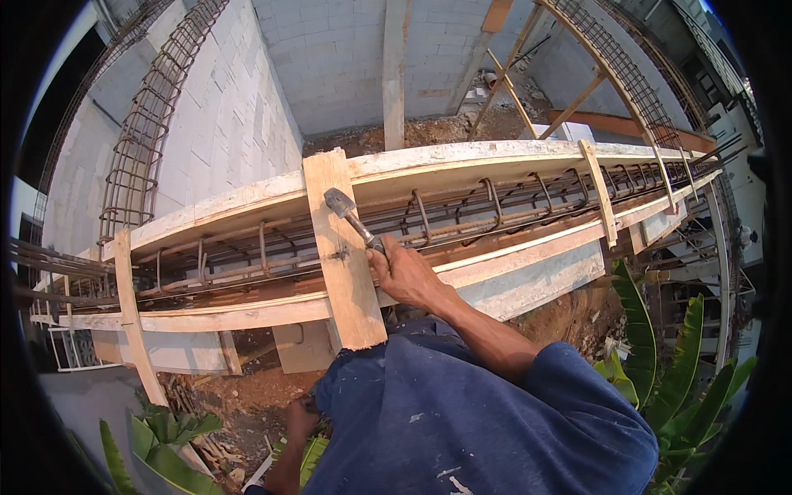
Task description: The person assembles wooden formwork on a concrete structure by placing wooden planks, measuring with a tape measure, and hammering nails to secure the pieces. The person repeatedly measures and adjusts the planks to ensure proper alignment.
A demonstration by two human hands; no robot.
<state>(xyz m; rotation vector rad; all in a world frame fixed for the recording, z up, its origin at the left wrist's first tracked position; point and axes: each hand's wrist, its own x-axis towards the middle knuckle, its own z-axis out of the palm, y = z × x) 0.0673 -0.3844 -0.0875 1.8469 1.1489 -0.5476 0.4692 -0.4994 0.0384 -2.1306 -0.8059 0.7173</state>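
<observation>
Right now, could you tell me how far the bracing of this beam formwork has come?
Already in place: the rusty steel rebar cage inside the long wooden formwork, with narrow cross cleats. In hand: the right hand holds a metal hammer over the wide wooden cross plank. No concrete shows inside.

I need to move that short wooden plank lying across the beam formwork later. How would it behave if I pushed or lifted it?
The plank looks thick and straight, so probably stiff, and light enough for one hand. It spans both formwork boards, so it may slide, unless nailed: the right hand holds a hammer over it. Its rough, splintered end suggests a sure grip.
</observation>
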